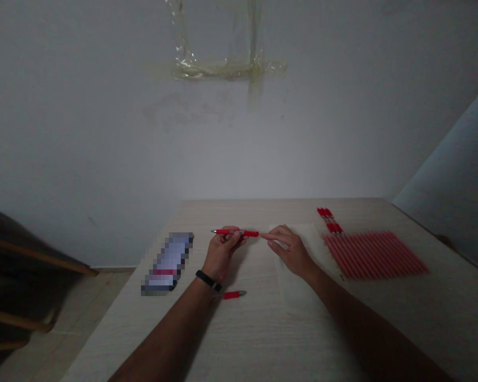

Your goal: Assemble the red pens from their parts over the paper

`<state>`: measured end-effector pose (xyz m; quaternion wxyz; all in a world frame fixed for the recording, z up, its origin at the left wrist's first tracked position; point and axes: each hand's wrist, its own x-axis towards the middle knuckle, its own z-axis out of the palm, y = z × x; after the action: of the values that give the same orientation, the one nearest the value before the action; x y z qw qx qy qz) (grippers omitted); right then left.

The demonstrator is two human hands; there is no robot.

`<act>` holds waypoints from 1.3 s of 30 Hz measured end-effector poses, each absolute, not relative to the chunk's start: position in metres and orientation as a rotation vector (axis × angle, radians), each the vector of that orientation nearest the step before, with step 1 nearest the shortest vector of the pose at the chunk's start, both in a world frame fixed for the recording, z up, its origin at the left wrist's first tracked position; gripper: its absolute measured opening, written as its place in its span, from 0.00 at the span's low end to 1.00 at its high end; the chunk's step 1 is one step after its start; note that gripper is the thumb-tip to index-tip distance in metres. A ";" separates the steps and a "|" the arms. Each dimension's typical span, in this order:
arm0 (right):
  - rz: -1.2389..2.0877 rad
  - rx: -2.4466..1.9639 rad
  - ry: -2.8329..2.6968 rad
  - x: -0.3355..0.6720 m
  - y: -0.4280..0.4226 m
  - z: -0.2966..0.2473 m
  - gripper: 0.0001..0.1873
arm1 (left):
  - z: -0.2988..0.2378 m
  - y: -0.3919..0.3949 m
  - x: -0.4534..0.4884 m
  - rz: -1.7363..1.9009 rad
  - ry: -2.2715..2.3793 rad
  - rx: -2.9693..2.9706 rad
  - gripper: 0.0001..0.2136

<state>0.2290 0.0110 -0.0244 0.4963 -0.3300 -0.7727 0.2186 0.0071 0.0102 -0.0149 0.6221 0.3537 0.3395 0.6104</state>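
My left hand [222, 253] is closed around a red pen [236, 232] and holds it level above the pale wooden table [263, 329], silver tip pointing left. My right hand [289, 248] is just right of the pen, its fingers curled and its fingertips touching the pen's right end. A black band sits on my left wrist. A second short red pen part [234, 294] with a silver tip lies on the table beside my left forearm.
A row of several red pens [376, 254] lies at the right of the table, with a few more [330, 219] behind it. A blurred-out flat object [168, 263] lies at the left. A white sheet [298, 286] lies under my right hand. A wooden chair [19, 276] stands at far left.
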 end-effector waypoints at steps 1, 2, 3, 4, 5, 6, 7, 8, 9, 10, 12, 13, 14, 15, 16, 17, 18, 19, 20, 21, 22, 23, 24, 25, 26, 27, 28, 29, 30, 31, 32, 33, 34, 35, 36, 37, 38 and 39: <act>0.535 -0.796 -1.873 0.229 0.011 -0.025 0.13 | -0.015 0.010 0.007 1.400 0.785 0.816 0.18; 0.541 -0.791 -1.877 0.228 0.011 -0.025 0.13 | -0.016 0.010 0.007 1.397 0.790 0.822 0.18; 0.548 -0.787 -1.883 0.228 0.011 -0.026 0.13 | -0.017 0.011 0.007 1.394 0.795 0.829 0.18; 0.552 -0.785 -1.888 0.228 0.011 -0.026 0.13 | -0.018 0.011 0.008 1.395 0.799 0.835 0.18; 0.555 -0.785 -1.894 0.228 0.011 -0.025 0.13 | -0.019 0.011 0.008 1.396 0.801 0.840 0.18; 0.555 -0.789 -1.896 0.228 0.011 -0.025 0.12 | -0.019 0.011 0.008 1.398 0.802 0.843 0.18; 0.550 -0.798 -1.892 0.229 0.011 -0.024 0.12 | -0.019 0.012 0.008 1.402 0.803 0.844 0.18; 0.542 -0.811 -1.884 0.230 0.011 -0.023 0.12 | -0.019 0.012 0.007 1.406 0.802 0.842 0.18; 0.533 -0.822 -1.876 0.230 0.011 -0.022 0.12 | -0.018 0.012 0.007 1.412 0.801 0.840 0.18; 0.525 -0.830 -1.870 0.231 0.011 -0.021 0.12 | -0.018 0.012 0.007 1.418 0.800 0.837 0.17; 0.514 -0.836 -1.868 0.232 0.011 -0.020 0.12 | -0.017 0.012 0.007 1.428 0.800 0.829 0.17; 0.513 -0.835 -1.872 0.233 0.011 -0.019 0.12 | -0.017 0.012 0.006 1.429 0.802 0.827 0.17; 0.515 -0.834 -1.876 0.233 0.010 -0.019 0.12 | -0.017 0.013 0.006 1.428 0.805 0.826 0.17; 0.519 -0.833 -1.878 0.232 0.010 -0.019 0.12 | -0.017 0.013 0.006 1.428 0.809 0.826 0.17; 0.526 -0.833 -1.878 0.232 0.010 -0.019 0.12 | -0.017 0.013 0.007 1.428 0.812 0.828 0.17; 0.536 -0.832 -1.880 0.232 0.010 -0.019 0.12 | -0.017 0.013 0.007 1.426 0.816 0.831 0.17; 0.548 -0.828 -1.882 0.231 0.010 -0.020 0.13 | -0.017 0.013 0.007 1.424 0.820 0.835 0.17; 0.561 -0.822 -1.886 0.231 0.010 -0.021 0.13 | -0.018 0.013 0.007 1.420 0.822 0.839 0.17; 0.572 -0.815 -1.892 0.231 0.010 -0.021 0.13 | -0.018 0.013 0.007 1.415 0.821 0.842 0.17; 0.579 -0.809 -1.896 0.230 0.010 -0.022 0.13 | -0.019 0.013 0.008 1.409 0.820 0.845 0.17; 0.581 -0.812 -1.898 0.230 0.010 -0.022 0.12 | -0.019 0.013 0.008 1.405 0.819 0.848 0.17; 0.576 -0.822 -1.890 0.230 0.010 -0.022 0.11 | -0.020 0.012 0.009 1.402 0.818 0.852 0.17; 0.569 -0.842 -1.875 0.229 0.010 -0.022 0.11 | -0.020 0.012 0.010 1.399 0.822 0.861 0.16; 0.565 -0.868 -1.855 0.228 0.010 -0.022 0.11 | -0.021 0.011 0.012 1.392 0.828 0.880 0.16; 0.564 -0.891 -1.834 0.227 0.009 -0.022 0.12 | -0.022 0.010 0.014 1.378 0.835 0.910 0.16; 0.569 -0.906 -1.823 0.227 0.009 -0.022 0.12 | -0.024 0.008 0.016 1.356 0.838 0.946 0.16; 0.581 -0.914 -1.826 0.226 0.009 -0.021 0.12 | -0.025 0.007 0.018 1.326 0.837 0.986 0.15; 0.598 -0.916 -1.839 0.226 0.009 -0.020 0.11 | -0.026 0.006 0.020 1.294 0.828 1.017 0.15; 0.622 -0.916 -1.853 0.227 0.009 -0.019 0.09 | -0.026 0.005 0.021 1.265 0.816 1.036 0.16; 0.650 -0.915 -1.855 0.230 0.011 -0.018 0.08 | -0.027 0.004 0.022 1.243 0.805 1.040 0.17; 0.682 -0.919 -1.836 0.234 0.013 -0.017 0.08 | -0.027 0.004 0.022 1.229 0.800 1.035 0.20; 0.719 -0.925 -1.791 0.239 0.017 -0.016 0.09 | -0.027 0.004 0.022 1.220 0.803 1.027 0.23; 0.751 -0.934 -1.712 0.246 0.021 -0.015 0.10 | -0.027 0.004 0.020 1.219 0.819 1.025 0.25; 0.782 -0.943 -1.614 0.253 0.025 -0.014 0.11 | -0.026 0.004 0.019 1.224 0.846 1.036 0.27; 0.800 -0.957 -1.504 0.261 0.030 -0.013 0.12 | -0.025 0.005 0.017 1.230 0.885 1.072 0.27; 0.811 -0.960 -1.394 0.269 0.035 -0.013 0.13 | -0.025 0.004 0.016 1.235 0.933 1.139 0.26; 0.826 -0.956 -1.306 0.277 0.039 -0.012 0.14 | -0.024 0.003 0.015 1.233 0.984 1.242 0.24; 0.830 -0.951 -1.243 0.283 0.042 -0.011 0.14 | -0.023 0.002 0.014 1.216 1.025 1.379 0.22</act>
<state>0.2832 0.0424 -0.0108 0.6327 -0.4159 -0.5433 0.3627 0.0144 0.0016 -0.0226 0.4952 0.5692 0.4231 0.5017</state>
